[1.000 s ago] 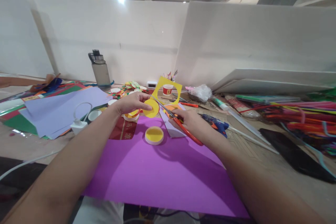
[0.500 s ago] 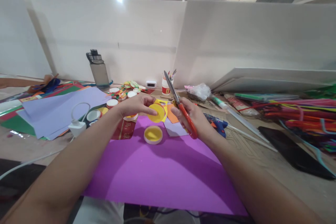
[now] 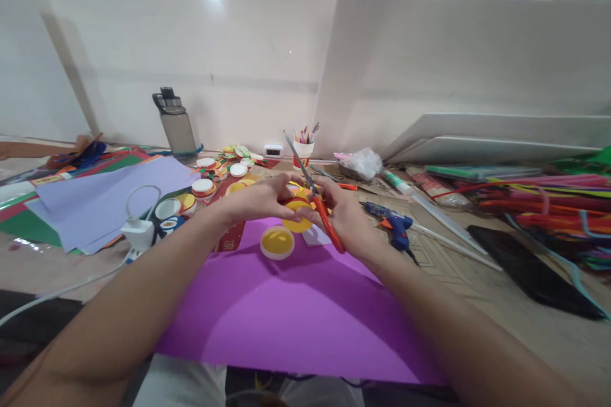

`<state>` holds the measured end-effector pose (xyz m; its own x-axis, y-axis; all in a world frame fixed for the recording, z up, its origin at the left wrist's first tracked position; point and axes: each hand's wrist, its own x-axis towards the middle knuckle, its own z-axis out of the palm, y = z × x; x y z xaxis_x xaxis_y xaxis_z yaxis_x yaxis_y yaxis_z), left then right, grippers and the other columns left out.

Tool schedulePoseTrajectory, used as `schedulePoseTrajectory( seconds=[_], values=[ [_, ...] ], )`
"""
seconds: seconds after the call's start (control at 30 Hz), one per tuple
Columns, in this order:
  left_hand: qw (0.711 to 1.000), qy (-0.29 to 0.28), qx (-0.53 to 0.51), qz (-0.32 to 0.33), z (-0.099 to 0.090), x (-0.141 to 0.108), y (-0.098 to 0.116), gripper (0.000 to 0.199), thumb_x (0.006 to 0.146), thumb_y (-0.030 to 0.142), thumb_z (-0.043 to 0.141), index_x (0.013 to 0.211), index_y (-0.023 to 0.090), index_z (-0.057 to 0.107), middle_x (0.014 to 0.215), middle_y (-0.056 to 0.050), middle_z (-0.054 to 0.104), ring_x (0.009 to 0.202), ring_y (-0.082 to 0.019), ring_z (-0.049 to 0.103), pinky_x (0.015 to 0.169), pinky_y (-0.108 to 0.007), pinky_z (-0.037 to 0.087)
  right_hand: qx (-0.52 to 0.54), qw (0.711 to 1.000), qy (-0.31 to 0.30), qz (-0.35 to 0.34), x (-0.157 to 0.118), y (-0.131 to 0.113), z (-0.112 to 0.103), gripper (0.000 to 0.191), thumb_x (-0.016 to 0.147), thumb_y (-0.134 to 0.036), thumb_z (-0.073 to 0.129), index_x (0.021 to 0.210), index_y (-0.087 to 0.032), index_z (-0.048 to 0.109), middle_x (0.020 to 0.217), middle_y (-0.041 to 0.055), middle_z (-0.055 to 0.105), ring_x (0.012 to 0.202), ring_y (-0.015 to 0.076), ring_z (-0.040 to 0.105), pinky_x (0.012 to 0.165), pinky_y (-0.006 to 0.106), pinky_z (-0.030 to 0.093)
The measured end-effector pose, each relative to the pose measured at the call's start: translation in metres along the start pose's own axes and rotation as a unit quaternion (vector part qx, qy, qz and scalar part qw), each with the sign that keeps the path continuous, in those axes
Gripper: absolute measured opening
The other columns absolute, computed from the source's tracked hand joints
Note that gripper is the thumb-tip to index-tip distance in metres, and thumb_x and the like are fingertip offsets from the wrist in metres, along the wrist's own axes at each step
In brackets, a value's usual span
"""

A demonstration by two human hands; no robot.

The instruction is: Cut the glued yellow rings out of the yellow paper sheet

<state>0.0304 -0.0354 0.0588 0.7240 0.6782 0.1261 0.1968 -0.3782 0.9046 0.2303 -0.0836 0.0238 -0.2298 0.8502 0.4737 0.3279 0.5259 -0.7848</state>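
Observation:
My left hand (image 3: 262, 198) pinches a yellow disc (image 3: 296, 219) between thumb and fingers, above the far part of a purple sheet (image 3: 296, 318). Scissors with red handles (image 3: 328, 226) are in my right hand (image 3: 351, 216), their blades pointing up and away to the left. The right thumb and fingertips also meet the disc's right side; my hands partly cover it. Just below the disc, a round white-rimmed lid (image 3: 277, 243) with a yellow inside lies on the sheet. A pale paper piece (image 3: 315, 235) and a red printed paper (image 3: 230, 238) lie beside it.
Several round lids (image 3: 203, 187) and lilac sheets (image 3: 114, 194) lie to the left, near a white plug adapter (image 3: 137, 233) and a bottle (image 3: 177, 130). Rightward are a blue glue gun (image 3: 398, 229), a black flat object (image 3: 529, 273) and colourful pipe cleaners (image 3: 563, 206). A pen cup (image 3: 303, 154) stands behind.
My left hand has carried the yellow disc rightward, and my hands have come together at it. The scissors have shifted slightly left. The glue gun shows more fully.

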Motion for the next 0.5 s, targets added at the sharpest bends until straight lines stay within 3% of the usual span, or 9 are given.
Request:
schedulePoseTrajectory(
  seconds=[0.2,0.37,0.5],
  values=[
    [0.997,-0.029,-0.053,0.043,0.002,0.006,-0.008,0.062,0.070,0.020,0.081,0.127,0.021,0.058,0.100,-0.008,0.072,0.087,-0.018,0.070,0.070,-0.024,0.051,0.019,0.999,0.035,0.012,-0.002,0.004,0.007,0.055,0.079,-0.038,0.074,0.128,-0.020,0.056,0.095,0.0059,0.068,0.081,0.0185,0.063,0.078,0.035,0.053],
    [0.996,0.065,-0.062,0.005,0.006,0.009,-0.016,0.059,0.067,0.027,0.084,0.121,0.019,0.062,0.094,-0.007,0.072,0.079,-0.017,0.069,0.068,-0.026,0.050,0.096,0.989,0.108,0.028,0.000,0.000,0.007,0.057,0.076,-0.044,0.075,0.123,-0.021,0.054,0.097,0.0074,0.069,0.084,0.0204,0.065,0.076,0.036,0.055],
    [0.975,0.143,-0.169,-0.002,0.025,0.014,-0.017,0.046,0.065,0.028,0.086,0.106,0.017,0.068,0.104,-0.009,0.072,0.087,-0.017,0.068,0.076,-0.028,0.051,0.087,0.977,0.188,0.045,0.001,-0.008,0.002,0.052,0.073,-0.043,0.076,0.115,-0.021,0.056,0.105,0.0101,0.068,0.093,0.0238,0.066,0.079,0.037,0.055]
  ],
)
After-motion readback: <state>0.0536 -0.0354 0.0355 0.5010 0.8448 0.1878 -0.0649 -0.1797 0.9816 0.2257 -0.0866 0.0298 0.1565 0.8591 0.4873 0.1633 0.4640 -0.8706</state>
